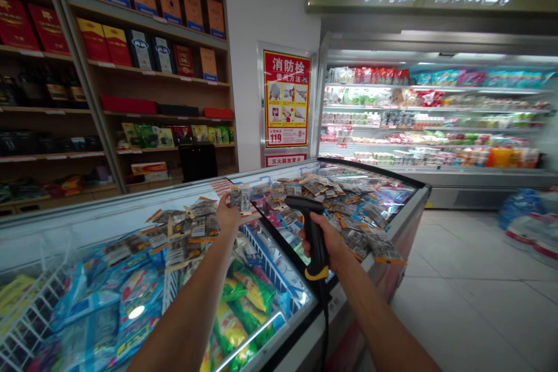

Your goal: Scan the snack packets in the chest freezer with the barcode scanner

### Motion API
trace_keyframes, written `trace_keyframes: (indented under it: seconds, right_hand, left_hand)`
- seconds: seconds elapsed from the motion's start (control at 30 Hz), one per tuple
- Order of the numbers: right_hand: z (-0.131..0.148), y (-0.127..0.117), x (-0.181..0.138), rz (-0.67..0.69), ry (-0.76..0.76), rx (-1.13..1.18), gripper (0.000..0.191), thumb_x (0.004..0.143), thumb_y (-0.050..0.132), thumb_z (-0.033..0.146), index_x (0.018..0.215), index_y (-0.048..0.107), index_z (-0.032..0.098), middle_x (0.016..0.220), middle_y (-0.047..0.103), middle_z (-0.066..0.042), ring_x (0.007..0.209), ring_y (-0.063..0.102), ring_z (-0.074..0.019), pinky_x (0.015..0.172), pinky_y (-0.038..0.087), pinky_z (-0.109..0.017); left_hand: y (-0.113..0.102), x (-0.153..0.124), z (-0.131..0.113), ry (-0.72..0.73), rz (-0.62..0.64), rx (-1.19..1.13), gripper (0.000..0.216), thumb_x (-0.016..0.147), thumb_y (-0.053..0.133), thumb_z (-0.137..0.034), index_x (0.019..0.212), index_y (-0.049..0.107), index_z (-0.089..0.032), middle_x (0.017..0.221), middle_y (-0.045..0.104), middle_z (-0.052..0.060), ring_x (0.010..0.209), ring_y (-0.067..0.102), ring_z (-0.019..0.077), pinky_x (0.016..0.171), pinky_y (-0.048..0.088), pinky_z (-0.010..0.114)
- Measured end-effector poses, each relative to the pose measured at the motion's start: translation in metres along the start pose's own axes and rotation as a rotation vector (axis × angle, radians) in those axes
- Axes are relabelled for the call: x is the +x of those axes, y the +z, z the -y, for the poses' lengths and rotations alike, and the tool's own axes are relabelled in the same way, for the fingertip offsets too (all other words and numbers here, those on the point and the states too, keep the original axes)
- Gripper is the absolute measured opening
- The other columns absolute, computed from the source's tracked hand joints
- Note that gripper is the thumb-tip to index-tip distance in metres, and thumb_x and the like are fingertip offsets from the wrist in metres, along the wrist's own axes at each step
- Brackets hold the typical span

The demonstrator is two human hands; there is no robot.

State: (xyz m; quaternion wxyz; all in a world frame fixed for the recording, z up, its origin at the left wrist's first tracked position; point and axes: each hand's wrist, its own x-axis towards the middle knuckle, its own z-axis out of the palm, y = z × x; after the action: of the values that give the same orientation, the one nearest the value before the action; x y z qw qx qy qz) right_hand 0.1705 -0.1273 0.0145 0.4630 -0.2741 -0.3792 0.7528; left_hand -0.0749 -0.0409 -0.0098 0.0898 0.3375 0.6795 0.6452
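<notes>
Chest freezer (405, 209): bagged frozen food inside, tagged packets on its glass. Your left hand (227, 216) fingers pinch one grey packet (241, 199); right hand (331, 241) clamps black barcode scanner (314, 232).

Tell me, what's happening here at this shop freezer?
A person stands at a glass-topped chest freezer in a shop. Their right hand grips a black handheld barcode scanner with a yellow band, its head level over the lid. Their left hand holds up a small clear packet with a dark label. Many similar small packets lie scattered across the freezer's glass top, and green and blue frozen-food bags sit in wire baskets under the glass.
</notes>
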Motion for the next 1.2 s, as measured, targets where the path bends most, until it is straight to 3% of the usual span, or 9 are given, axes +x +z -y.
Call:
trace_keyframes:
  seconds: [0.23, 0.4, 0.53, 0.63, 0.73, 0.87, 1.07, 1.2]
  right_hand:
    - [0.003, 0.004, -0.002, -0.046, -0.014, -0.019, 0.023, 0.079, 0.045, 0.038, 0.082, 0.053, 0.016, 0.049, 0.056, 0.001, 0.034, 0.048, -0.0095, 0.032, 0.04, -0.02]
    - [0.006, 0.005, -0.005, -0.071, -0.024, -0.017, 0.022, 0.079, 0.046, 0.037, 0.078, 0.052, 0.016, 0.048, 0.055, 0.002, 0.033, 0.048, -0.0095, 0.03, 0.039, -0.02]
    - [0.007, 0.002, -0.006, -0.066, -0.034, -0.006, 0.022, 0.078, 0.048, 0.038, 0.08, 0.054, 0.016, 0.049, 0.056, 0.002, 0.033, 0.049, -0.0098, 0.031, 0.04, -0.02]
    - [0.008, -0.002, -0.006, -0.052, -0.034, 0.013, 0.022, 0.077, 0.049, 0.038, 0.082, 0.054, 0.017, 0.05, 0.056, 0.002, 0.034, 0.049, -0.0096, 0.031, 0.04, -0.02]
    - [0.008, -0.005, -0.006, -0.044, -0.043, 0.022, 0.023, 0.077, 0.05, 0.038, 0.085, 0.054, 0.016, 0.051, 0.056, 0.002, 0.034, 0.049, -0.0093, 0.031, 0.04, -0.02]
    - [0.009, -0.005, -0.005, -0.06, -0.059, -0.008, 0.023, 0.078, 0.048, 0.038, 0.082, 0.053, 0.016, 0.05, 0.056, 0.002, 0.034, 0.049, -0.0095, 0.031, 0.04, -0.02]
    - [0.012, -0.012, -0.004, -0.067, -0.081, -0.007, 0.021, 0.077, 0.049, 0.038, 0.08, 0.053, 0.017, 0.05, 0.055, 0.002, 0.034, 0.048, -0.0097, 0.031, 0.04, -0.02]
    - [0.016, -0.02, -0.003, -0.113, -0.097, -0.012, 0.022, 0.077, 0.05, 0.039, 0.079, 0.054, 0.017, 0.05, 0.055, 0.002, 0.035, 0.048, -0.0098, 0.032, 0.04, -0.02]
  left_hand:
    - [-0.037, 0.008, -0.001, 0.141, -0.004, 0.373, 0.047, 0.071, 0.045, -0.006, 0.115, 0.056, -0.018, 0.095, 0.062, 0.013, 0.09, 0.058, 0.0265, 0.078, 0.043, 0.038]
    - [-0.05, 0.001, -0.002, 0.229, 0.009, 0.552, 0.043, 0.072, 0.044, -0.007, 0.114, 0.055, -0.015, 0.114, 0.052, 0.016, 0.103, 0.051, 0.0281, 0.082, 0.042, 0.038]
    - [-0.047, -0.013, -0.003, 0.348, 0.062, 0.764, 0.04, 0.076, 0.043, -0.015, 0.114, 0.055, -0.015, 0.129, 0.041, 0.017, 0.115, 0.039, 0.0336, 0.087, 0.037, 0.044]
    - [-0.04, -0.021, -0.001, 0.417, 0.105, 0.928, 0.041, 0.079, 0.036, -0.014, 0.115, 0.055, -0.017, 0.134, 0.038, 0.015, 0.123, 0.03, 0.0321, 0.095, 0.028, 0.05]
    - [-0.034, -0.024, 0.001, 0.469, 0.269, 1.041, 0.041, 0.08, 0.032, -0.014, 0.114, 0.056, -0.016, 0.136, 0.039, 0.013, 0.129, 0.022, 0.031, 0.1, 0.018, 0.055]
    - [-0.034, -0.022, 0.002, 0.434, 0.435, 1.086, 0.042, 0.084, 0.032, -0.029, 0.114, 0.057, -0.015, 0.137, 0.038, 0.015, 0.13, 0.022, 0.0329, 0.099, 0.014, 0.059]
    - [-0.046, -0.004, 0.004, 0.367, 0.391, 1.121, 0.041, 0.083, 0.034, -0.032, 0.107, 0.062, -0.014, 0.132, 0.043, 0.016, 0.129, 0.023, 0.0338, 0.099, 0.011, 0.061]
    - [-0.029, -0.016, -0.008, 0.397, 0.345, 1.021, 0.036, 0.08, 0.041, -0.027, 0.109, 0.059, -0.015, 0.132, 0.043, 0.017, 0.128, 0.024, 0.035, 0.098, 0.013, 0.062]
